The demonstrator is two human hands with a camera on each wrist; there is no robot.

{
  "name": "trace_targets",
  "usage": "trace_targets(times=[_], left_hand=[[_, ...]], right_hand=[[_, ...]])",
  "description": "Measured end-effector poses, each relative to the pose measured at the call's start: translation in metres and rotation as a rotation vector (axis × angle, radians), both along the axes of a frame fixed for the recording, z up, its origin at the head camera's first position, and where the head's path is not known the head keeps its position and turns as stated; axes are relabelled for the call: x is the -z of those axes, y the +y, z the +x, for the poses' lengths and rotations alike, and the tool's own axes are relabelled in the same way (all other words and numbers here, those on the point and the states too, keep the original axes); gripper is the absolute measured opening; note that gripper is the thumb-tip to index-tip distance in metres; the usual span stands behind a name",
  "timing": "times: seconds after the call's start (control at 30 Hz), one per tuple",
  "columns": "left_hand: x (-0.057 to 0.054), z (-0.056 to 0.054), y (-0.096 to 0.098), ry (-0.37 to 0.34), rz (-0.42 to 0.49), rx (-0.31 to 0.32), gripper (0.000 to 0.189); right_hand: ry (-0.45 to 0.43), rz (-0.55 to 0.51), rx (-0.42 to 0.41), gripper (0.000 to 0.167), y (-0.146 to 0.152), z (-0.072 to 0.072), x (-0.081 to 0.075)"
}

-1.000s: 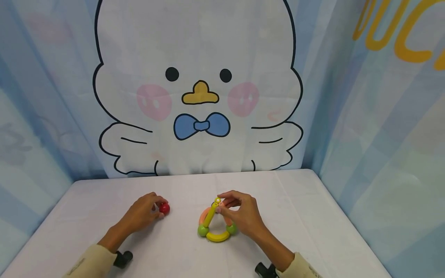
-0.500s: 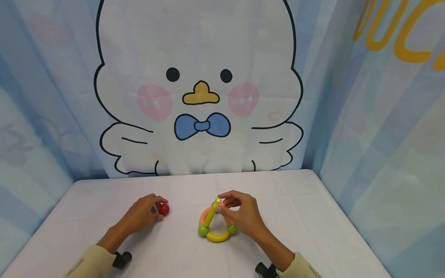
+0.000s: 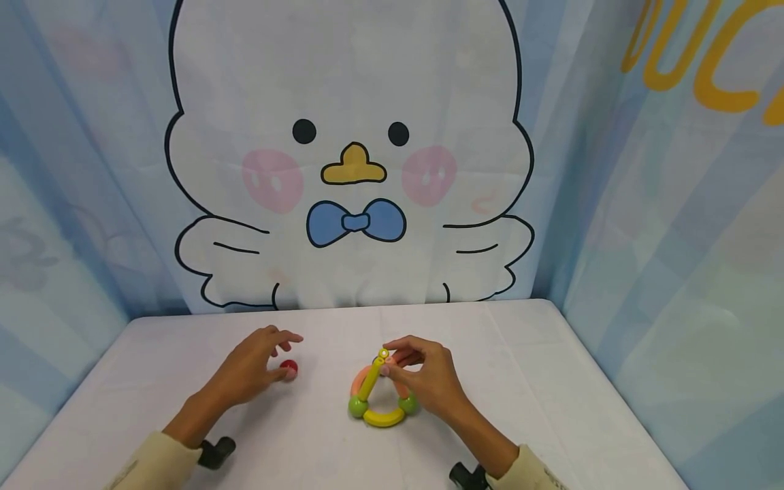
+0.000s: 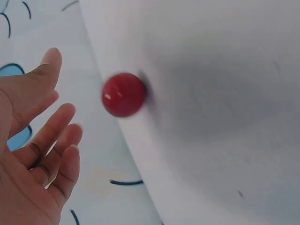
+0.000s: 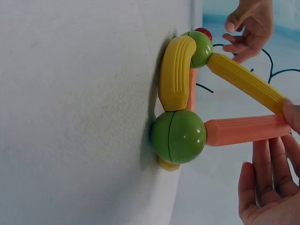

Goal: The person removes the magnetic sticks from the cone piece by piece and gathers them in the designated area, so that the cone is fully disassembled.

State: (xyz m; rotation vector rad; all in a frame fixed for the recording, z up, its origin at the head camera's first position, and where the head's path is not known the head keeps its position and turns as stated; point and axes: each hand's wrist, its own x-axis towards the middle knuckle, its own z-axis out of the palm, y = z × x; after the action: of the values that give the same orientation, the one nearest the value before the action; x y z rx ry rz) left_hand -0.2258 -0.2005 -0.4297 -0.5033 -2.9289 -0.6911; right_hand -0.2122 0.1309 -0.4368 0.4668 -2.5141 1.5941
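Observation:
A small red ball (image 3: 289,368) (image 4: 123,94) lies on the white table (image 3: 520,354). My left hand (image 3: 254,364) (image 4: 37,145) hovers just left of it with fingers spread, not touching it. My right hand (image 3: 422,374) pinches the raised tips of a yellow stick (image 3: 370,381) (image 5: 246,82) and an orange stick (image 5: 246,130). These sticks lean up from two green balls (image 3: 357,407) (image 5: 178,136) joined by a curved yellow piece (image 3: 382,417) (image 5: 176,72) on the table.
A cloth backdrop (image 3: 352,156) with a cartoon duck hangs right behind the table. Blue curtains (image 3: 674,238) close in both sides. Black wrist mounts (image 3: 217,452) show near the table's front edge.
My left hand has let go of the red ball and spread its fingers; the ball now lies free on the table. The right hand and the stick figure have not moved.

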Motion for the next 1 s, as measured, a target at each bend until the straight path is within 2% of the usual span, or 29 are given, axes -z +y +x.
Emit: trace_targets(times=[0.17, 0.33, 0.53, 0.7, 0.87, 1.0], left_hand=[[-0.014, 0.010, 0.025, 0.039, 0.010, 0.032, 0.056], [-0.018, 0.020, 0.054, 0.069, 0.041, 0.071, 0.054], [-0.013, 0.026, 0.086, 0.087, 0.114, 0.099, 0.051], [-0.004, 0.026, 0.108, 0.123, 0.193, 0.088, 0.048], [0.003, 0.026, 0.118, 0.167, 0.261, 0.071, 0.042], [0.006, 0.026, 0.122, 0.176, 0.295, 0.048, 0.038]], right_hand=[[0.010, 0.013, 0.001, 0.031, 0.000, 0.000, 0.000], [0.013, 0.013, -0.003, 0.031, 0.000, -0.001, 0.000], [0.029, 0.024, -0.008, 0.031, 0.000, -0.002, 0.001], [0.027, 0.012, -0.014, 0.031, 0.001, -0.002, 0.002], [0.032, 0.013, -0.022, 0.031, 0.002, -0.002, 0.003], [0.044, 0.013, -0.026, 0.031, 0.003, -0.001, 0.004]])
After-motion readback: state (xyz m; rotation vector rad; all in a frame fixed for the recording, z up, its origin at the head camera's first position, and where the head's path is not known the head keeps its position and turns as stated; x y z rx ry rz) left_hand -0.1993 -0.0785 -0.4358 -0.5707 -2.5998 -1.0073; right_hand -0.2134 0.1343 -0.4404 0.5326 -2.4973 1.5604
